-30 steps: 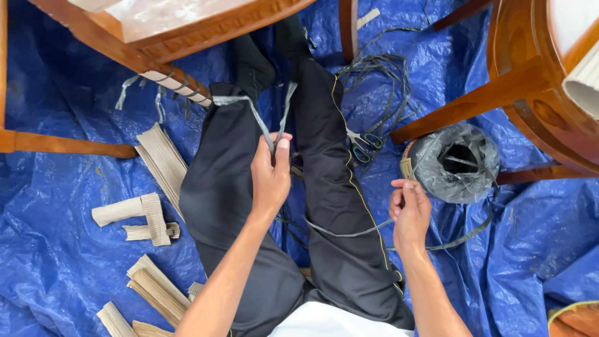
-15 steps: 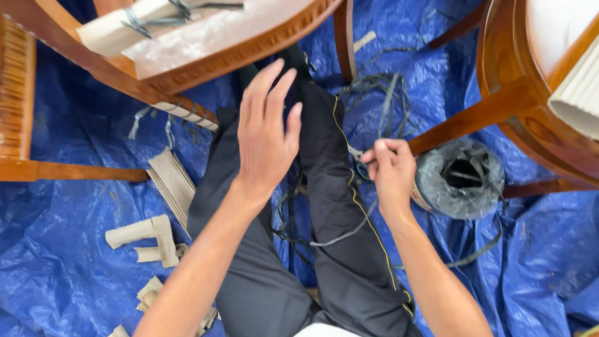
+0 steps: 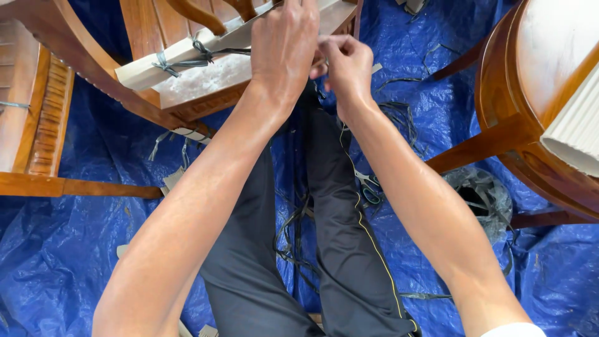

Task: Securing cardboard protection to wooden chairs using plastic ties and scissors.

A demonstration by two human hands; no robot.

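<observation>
At the top of the frame, the left hand (image 3: 284,47) and right hand (image 3: 346,62) close around the cardboard-wrapped chair rail (image 3: 181,62); their fingertips are hidden, so exact grip unclear.

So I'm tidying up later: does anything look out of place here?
Yes. Scissors lie loose on the blue tarp beside the person's leg, amid tangled grey strap offcuts, and could be knelt on.

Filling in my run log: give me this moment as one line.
left hand: on cardboard-wrapped chair rail | right hand: beside it, fingers pinched, contents unclear | scissors: on blue tarp
</observation>
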